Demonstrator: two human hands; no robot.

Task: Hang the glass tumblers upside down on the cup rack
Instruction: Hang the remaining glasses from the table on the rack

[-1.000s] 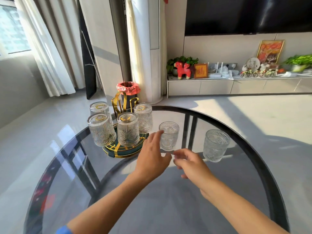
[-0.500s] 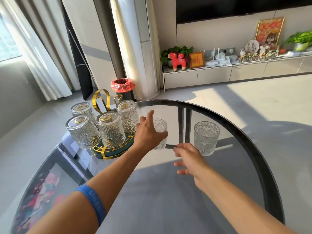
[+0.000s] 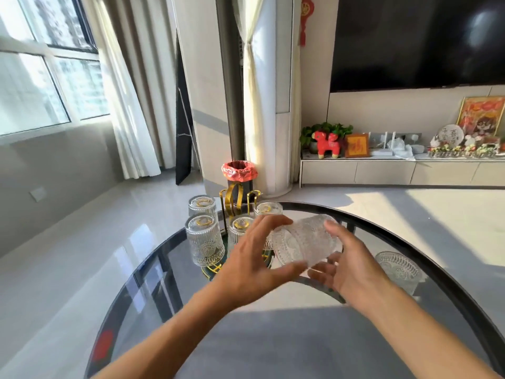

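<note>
A patterned glass tumbler (image 3: 306,242) is lifted off the table and tipped on its side, its mouth toward the lower left. My left hand (image 3: 254,258) grips it from the left, thumb under the rim. My right hand (image 3: 347,261) cups its base from the right. Behind them stands the gold cup rack (image 3: 235,198) on a dark round base, with several tumblers hung upside down on it, the nearest one (image 3: 203,239) at front left. One more tumbler (image 3: 399,269) stands upright on the table to the right, partly hidden by my right wrist.
The round glass table (image 3: 273,337) has a dark rim (image 3: 410,244) curving close behind the upright tumbler. On the floor past the rack stands a bin with a red liner (image 3: 239,173). A low TV cabinet (image 3: 396,170) runs along the far wall.
The tumbler that stood on the table is now lifted and tipped sideways between both hands. My right hand has come up to its base. The camera has tilted up.
</note>
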